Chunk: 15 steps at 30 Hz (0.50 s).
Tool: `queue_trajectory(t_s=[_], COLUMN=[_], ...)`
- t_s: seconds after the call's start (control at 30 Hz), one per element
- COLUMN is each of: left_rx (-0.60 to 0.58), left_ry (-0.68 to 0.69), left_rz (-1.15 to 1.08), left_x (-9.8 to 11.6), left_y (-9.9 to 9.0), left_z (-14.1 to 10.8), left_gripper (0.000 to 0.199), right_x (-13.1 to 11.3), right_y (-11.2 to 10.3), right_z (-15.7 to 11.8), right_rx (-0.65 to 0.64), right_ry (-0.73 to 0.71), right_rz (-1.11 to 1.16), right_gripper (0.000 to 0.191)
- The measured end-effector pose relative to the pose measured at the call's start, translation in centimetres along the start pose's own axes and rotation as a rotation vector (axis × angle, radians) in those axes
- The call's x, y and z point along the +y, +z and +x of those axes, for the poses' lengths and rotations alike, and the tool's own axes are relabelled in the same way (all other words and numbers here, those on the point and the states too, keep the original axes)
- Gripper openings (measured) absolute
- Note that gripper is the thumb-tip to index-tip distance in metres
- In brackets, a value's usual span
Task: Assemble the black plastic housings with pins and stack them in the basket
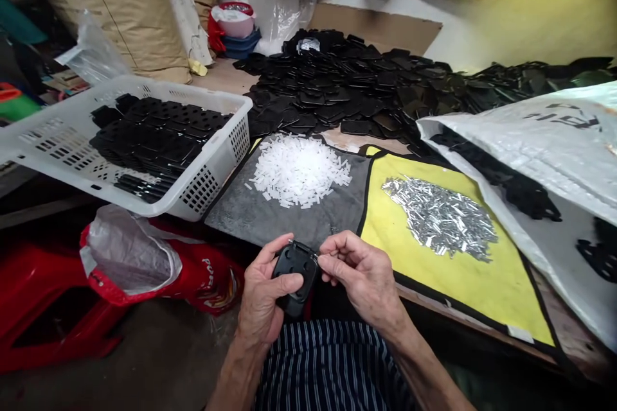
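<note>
My left hand (265, 289) is closed around a black plastic part (292, 273) with rounded corners and round dimples, its thumb lying across the face. At the part's upper right corner, my right hand (359, 273) pinches something small, perhaps a metal pin; the fingertips mostly hide it. Beyond the hands, a heap of small white plastic strips (299, 170) lies on a grey cloth (236, 215). To the right of that, thin silvery metal pins (446, 218) are piled on a yellow cloth (385, 247).
A white perforated basket (205, 189) at the left holds stacked black parts (159, 135). Loose black plates (337, 83) are heaped at the back. On the right lies an open white sack (544, 141) with black pieces. A red bag (193, 282) and red stool (43, 308) stand lower left.
</note>
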<state>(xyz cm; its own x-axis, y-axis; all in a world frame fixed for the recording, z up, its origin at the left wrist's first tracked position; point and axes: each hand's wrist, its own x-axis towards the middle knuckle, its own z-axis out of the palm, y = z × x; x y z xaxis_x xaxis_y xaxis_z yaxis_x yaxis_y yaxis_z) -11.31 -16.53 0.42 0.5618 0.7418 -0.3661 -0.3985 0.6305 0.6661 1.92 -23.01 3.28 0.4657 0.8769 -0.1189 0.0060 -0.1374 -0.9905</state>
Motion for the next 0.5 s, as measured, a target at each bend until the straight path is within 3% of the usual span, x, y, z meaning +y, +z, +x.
queue_trajectory(t_s=[0.07, 0.17, 0.23, 0.33, 0.4, 0.5], left_rx=[-0.009, -0.022, -0.038, -0.028, -0.020, -0.036], left_ry=[0.030, 0.073, 0.094, 0.126, 0.118, 0.091], left_rz=[0.024, 0.086, 0.114, 0.140, 0.147, 0.116], left_x=[0.0, -0.1, -0.1, -0.3, -0.5, -0.6], left_y=[-0.2, -0.4, -0.6, -0.7, -0.5, -0.1], left_z=[-0.1, -0.2, -0.3, -0.5, -0.6, -0.7], left_gripper=[0.061, 0.060, 0.060, 0.058, 0.057, 0.061], right_x=[0.2, 0.5, 0.8, 1.2, 1.2, 0.8], right_y=[0.2, 0.5, 0.7, 0.8, 0.5, -0.4], right_z=[0.0, -0.3, -0.5, -0.5, -0.2, 0.3], right_rx=[0.038, 0.054, 0.069, 0.096, 0.027, -0.072], right_ry=[-0.099, -0.413, -0.475, -0.216, -0.021, 0.133], right_rz=[-0.097, -0.300, -0.301, -0.077, 0.099, 0.201], right_gripper=[0.005, 0.008, 0.010, 0.006, 0.014, 0.026])
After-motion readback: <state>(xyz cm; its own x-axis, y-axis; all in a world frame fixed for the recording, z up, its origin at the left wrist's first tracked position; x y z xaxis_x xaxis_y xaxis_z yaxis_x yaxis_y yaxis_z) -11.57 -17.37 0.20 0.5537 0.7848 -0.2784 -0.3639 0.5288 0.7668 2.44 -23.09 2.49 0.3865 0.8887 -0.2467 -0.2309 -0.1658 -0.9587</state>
